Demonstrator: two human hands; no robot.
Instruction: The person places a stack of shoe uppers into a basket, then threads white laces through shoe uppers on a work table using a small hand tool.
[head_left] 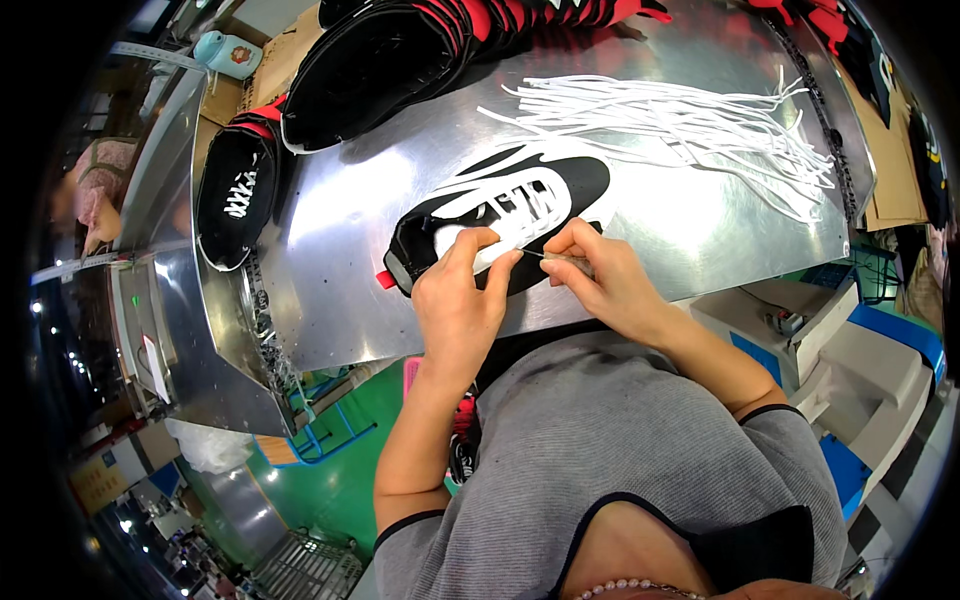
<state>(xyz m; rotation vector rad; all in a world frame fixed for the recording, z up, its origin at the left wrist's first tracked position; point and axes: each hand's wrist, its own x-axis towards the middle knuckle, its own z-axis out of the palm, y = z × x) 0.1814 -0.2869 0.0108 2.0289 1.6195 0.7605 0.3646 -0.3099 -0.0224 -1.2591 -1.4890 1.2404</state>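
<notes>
A black-and-white lace-up sneaker (560,172) lies on the metal table in front of me, its toe to the upper right and a red tab at its heel. White laces (525,205) cross its front. My left hand (462,305) grips the shoe at its near side, index finger by the white tongue and thumb by the eyelet edge. Close by, my right hand (612,280) is closed, thumb against fingers, on a thin metal tool (534,253). The tool's tip points toward my left thumb; its exact shape is too small to tell.
Loose white shoelaces (680,125) are spread at the far right of the metal table (340,300). Black-and-red shoes (370,75) stand in a row at the far left, beside one laced black shoe (238,195). A light-blue bottle (228,53) is beyond. Grey-and-blue plastic bins (850,390) sit at right.
</notes>
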